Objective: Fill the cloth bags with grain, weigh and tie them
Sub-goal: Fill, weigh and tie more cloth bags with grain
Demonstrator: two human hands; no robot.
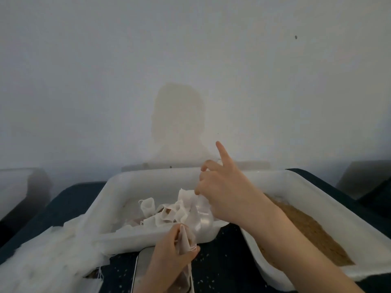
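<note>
Head view: the left hand (169,248) pinches the neck of a small white cloth bag (186,242) of grain over a flat silver scale (139,269) on the dark desk (224,250). The right hand (224,187) grips loose white cloth (190,208) in the white plastic tray (127,187), forefinger out. A slack pinch could spill grain.

Bag tray (118,187) left of grain tray (296,180) (touching).

A small white cloth bag (186,242) stands upright, its neck bunched, above a scale (143,269). More empty bags (169,212) lie crumpled in a white tray (118,187). Brown grain (306,227) fills the right tray (296,178).
</note>
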